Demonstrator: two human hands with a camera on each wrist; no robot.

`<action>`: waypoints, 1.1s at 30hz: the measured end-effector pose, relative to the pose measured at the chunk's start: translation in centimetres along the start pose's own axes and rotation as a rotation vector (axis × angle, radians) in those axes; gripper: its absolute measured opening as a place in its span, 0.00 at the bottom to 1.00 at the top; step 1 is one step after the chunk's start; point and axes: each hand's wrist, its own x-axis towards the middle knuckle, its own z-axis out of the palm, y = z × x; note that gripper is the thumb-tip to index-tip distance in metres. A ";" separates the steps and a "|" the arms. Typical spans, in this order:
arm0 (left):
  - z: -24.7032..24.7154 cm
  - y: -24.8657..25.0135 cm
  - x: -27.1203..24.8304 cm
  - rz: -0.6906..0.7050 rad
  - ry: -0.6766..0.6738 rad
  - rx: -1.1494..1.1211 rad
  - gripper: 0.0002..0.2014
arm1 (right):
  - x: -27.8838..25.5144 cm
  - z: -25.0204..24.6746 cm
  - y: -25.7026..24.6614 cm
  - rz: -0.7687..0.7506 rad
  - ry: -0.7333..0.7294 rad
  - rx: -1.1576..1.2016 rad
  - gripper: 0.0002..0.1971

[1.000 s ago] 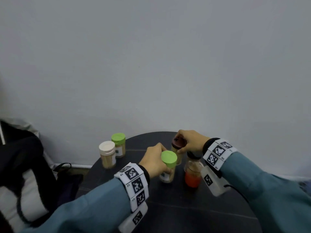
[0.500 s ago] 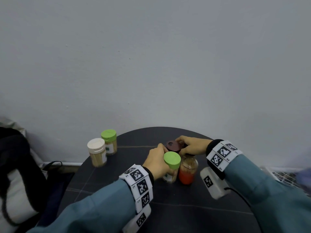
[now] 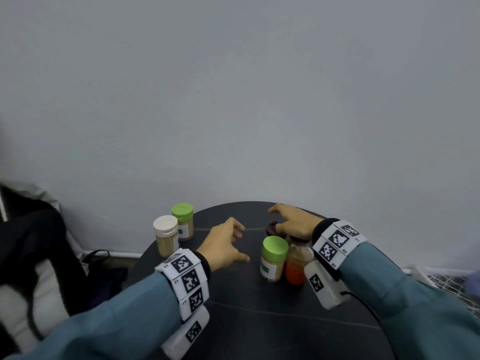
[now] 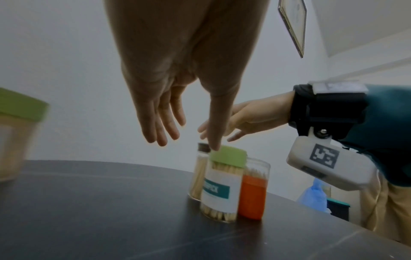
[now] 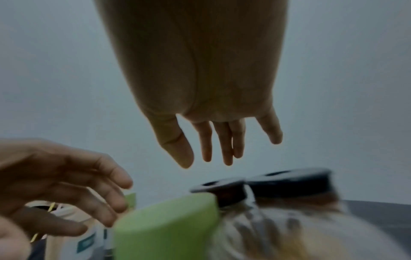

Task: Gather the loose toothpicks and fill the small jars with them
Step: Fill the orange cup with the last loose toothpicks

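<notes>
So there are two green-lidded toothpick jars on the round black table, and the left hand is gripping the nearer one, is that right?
Not quite. There are two green-lidded jars, the nearer one and the farther one, on the round black table, but the left hand grips neither. The head view shows it beside the nearer jar, fingers spread and holding nothing.

Plain indoor room; grey wall (image 3: 233,100), round dark table (image 3: 259,320), framed picture (image 4: 292,26)

Teal-blue sleeves (image 3: 111,326) are worn on both arms. Each wrist is wrapped in a white band (image 3: 188,280) printed with black square tags, with a white camera box (image 3: 323,288) strapped underneath, black cable attached.
</notes>
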 end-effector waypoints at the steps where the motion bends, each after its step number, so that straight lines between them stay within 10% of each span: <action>1: -1.1 -0.4 -0.5 0.024 0.028 0.006 0.25 | 0.0 0.1 -1.0 -0.026 0.000 0.002 0.26; 8: -9.0 -4.1 -3.1 0.029 0.272 0.107 0.16 | 2.6 2.8 -9.2 -0.162 -0.032 0.019 0.31; 20: -10.0 -9.2 -0.2 -0.291 0.103 0.129 0.45 | 9.8 7.9 -16.3 -0.227 -0.107 -0.112 0.43; 25: -9.0 -9.1 0.3 -0.289 0.110 0.195 0.33 | 10.2 8.5 -15.8 -0.128 -0.070 -0.083 0.28; 33: -8.7 -8.7 -1.7 -0.252 0.104 0.229 0.24 | 5.9 7.4 -13.6 -0.065 -0.101 -0.140 0.32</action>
